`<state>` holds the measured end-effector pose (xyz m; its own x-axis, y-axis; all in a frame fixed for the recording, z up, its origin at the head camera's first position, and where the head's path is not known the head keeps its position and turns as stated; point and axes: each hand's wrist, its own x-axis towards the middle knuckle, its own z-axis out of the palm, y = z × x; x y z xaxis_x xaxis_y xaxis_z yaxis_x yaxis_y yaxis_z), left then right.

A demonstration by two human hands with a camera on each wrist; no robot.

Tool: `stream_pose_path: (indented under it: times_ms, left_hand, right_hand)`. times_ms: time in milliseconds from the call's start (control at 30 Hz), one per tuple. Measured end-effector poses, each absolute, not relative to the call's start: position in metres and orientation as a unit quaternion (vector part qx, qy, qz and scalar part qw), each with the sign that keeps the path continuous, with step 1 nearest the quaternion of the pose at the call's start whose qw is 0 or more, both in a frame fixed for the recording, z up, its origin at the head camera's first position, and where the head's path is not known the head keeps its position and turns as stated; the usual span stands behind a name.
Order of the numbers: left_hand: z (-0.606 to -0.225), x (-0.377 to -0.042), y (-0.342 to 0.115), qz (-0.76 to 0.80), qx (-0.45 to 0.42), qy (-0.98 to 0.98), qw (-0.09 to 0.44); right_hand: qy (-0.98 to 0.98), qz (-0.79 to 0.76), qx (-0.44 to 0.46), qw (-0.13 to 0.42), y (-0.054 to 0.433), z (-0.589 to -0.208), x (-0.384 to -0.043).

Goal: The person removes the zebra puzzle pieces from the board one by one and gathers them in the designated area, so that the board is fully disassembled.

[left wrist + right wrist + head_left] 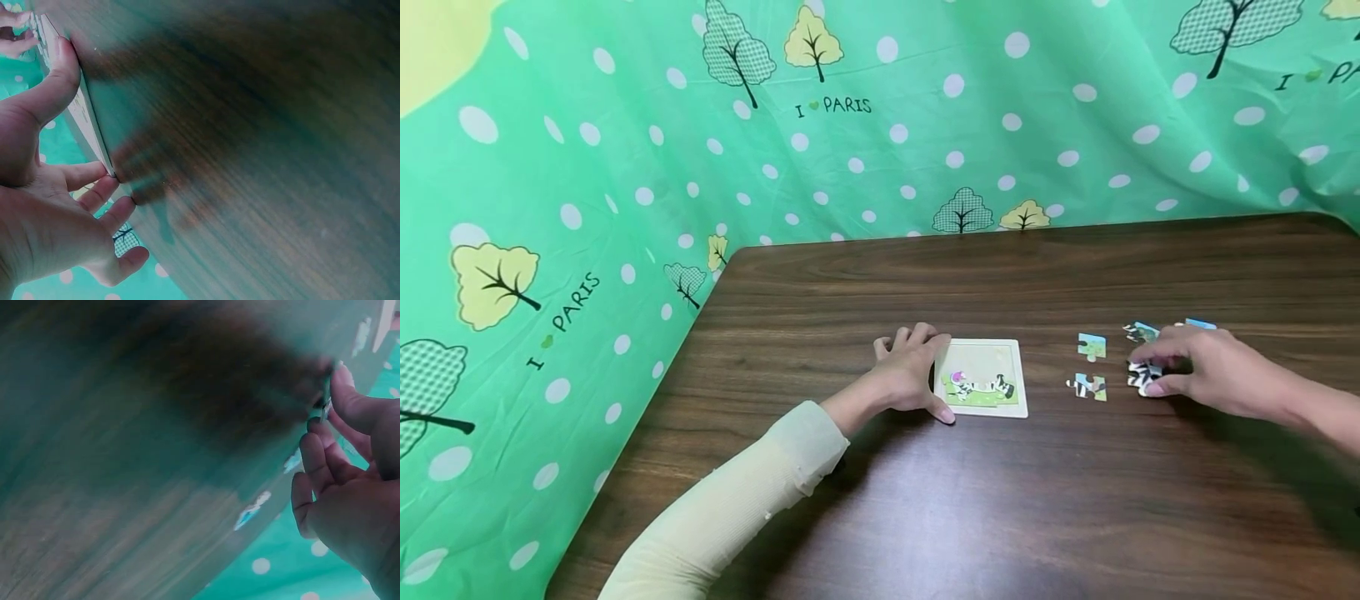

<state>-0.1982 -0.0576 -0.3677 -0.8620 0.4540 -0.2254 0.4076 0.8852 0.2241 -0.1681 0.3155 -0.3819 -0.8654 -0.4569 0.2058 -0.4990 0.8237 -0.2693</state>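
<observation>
A square puzzle board (981, 410) with a pale rim lies on the table, part of a zebra picture with a pink patch and green grass inside it. My left hand (910, 375) holds its left side, thumb at the near edge and index finger by the far corner; the left wrist view shows thumb and fingertips on the board's edge (94, 128). Farther right, my right hand (1213, 371) pinches a black-and-white striped puzzle piece (1142, 377) between thumb and fingers, low over the table. In the right wrist view that piece is seen edge-on, mostly hidden by the fingers.
Between board and right hand lie a blue-and-green puzzle piece (1092, 347) and a striped one (1088, 386). Behind the right hand are another piece (1141, 332) and a partly hidden blue-edged piece (1201, 323). A green dotted cloth (865, 183) hangs behind the brown table (820, 292).
</observation>
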Motion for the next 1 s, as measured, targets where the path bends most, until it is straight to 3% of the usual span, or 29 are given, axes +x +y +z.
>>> stream_pose_path:
  times_ms: [367,700,1000]
  left_hand:
    - [-0.367,-0.199,-0.06,0.087,0.222,0.961,0.141]
    - [-0.366,-0.2,-0.061,0.08,0.227,0.961,0.138]
    - [-0.366,-0.2,-0.059,0.074,0.231,0.96,0.137]
  right_hand:
    - [-0.939,0.149,0.295,0.099,0.289,-0.369,-0.175]
    - [-0.916,0.27,0.294,-0.026,0.174,-0.364,-0.188]
    - [-0.91,0.245,0.333,-0.025,0.124,-0.381,-0.189]
